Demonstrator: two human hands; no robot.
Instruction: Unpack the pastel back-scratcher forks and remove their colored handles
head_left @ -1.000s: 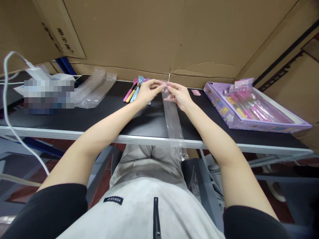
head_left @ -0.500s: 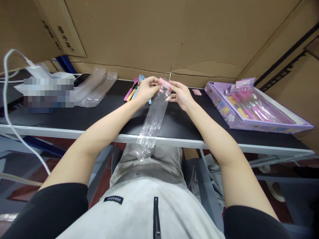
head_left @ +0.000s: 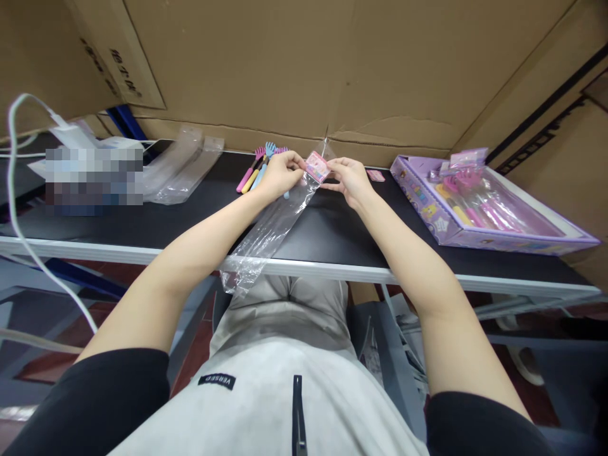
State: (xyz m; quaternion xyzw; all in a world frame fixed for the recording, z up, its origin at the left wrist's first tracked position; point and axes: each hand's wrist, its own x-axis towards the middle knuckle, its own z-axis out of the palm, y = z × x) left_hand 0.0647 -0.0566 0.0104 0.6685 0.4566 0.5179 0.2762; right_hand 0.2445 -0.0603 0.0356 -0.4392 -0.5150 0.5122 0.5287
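A long clear plastic bag [head_left: 272, 229] slants from between my hands down over the table's front edge. At its upper end is a small pink printed card [head_left: 317, 167], turned face up. My left hand [head_left: 284, 172] pinches the bag at the card's left edge, thumb and forefinger together. The card's right edge is between the fingertips of my right hand [head_left: 350, 180]. Whether the card lies fully inside the bag, I cannot tell. Just beyond my left hand lie several claw-headed back scratchers [head_left: 259, 166] with pink, yellow and blue handles, partly hidden by that hand.
Another pink card [head_left: 375, 175] lies right of my right hand. A purple display box [head_left: 439, 221] at right holds bagged back scratchers. Clear bags [head_left: 183, 168] lie at left, near a white cable [head_left: 21, 218]. Cardboard [head_left: 266, 69] walls the table's back.
The pink card has turned flatter, showing its printed face. The bag's lower end has swung left along the table edge. My right hand has shifted slightly right.
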